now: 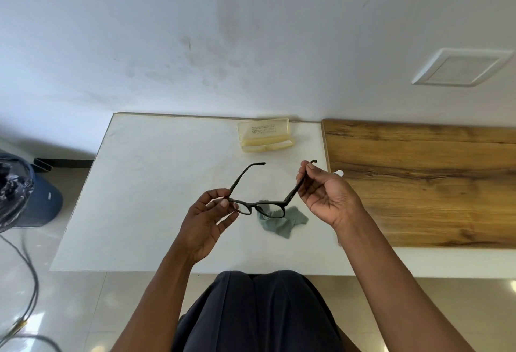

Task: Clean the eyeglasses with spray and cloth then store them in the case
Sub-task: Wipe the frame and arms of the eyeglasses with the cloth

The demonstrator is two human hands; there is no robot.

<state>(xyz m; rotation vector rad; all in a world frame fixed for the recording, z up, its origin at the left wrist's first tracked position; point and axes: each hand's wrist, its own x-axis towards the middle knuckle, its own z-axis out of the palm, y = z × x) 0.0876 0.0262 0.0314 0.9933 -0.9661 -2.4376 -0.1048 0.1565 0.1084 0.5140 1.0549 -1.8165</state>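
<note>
Head view puts the white table [139, 212] under your hands, and everything else is best placed from it: a wooden board [418, 184] butts against its right edge, the open yellowish case [264, 135] sits at its far edge by the wall, and the grey-green cloth [282, 224] lies crumpled on the table's middle, nearer you. You have the eyeglasses [262, 206] lifted above that cloth with both temples unfolded and pointing away from you. Your left hand [206, 220] pinches the frame's left corner between thumb and fingertips, the other fingers loosely curled; your right hand [324, 192] grips the right temple between thumb and fingers, palm turned up toward you. No spray bottle shows clearly; a small white thing peeks out behind your right hand, but you cannot tell what it is. Whether the lenses have been sprayed or wiped cannot be read here. Judging by the cloth lying free and the case standing open with no glasses in it, storing is plainly left to do, with folding the temples ahead of it.
</note>
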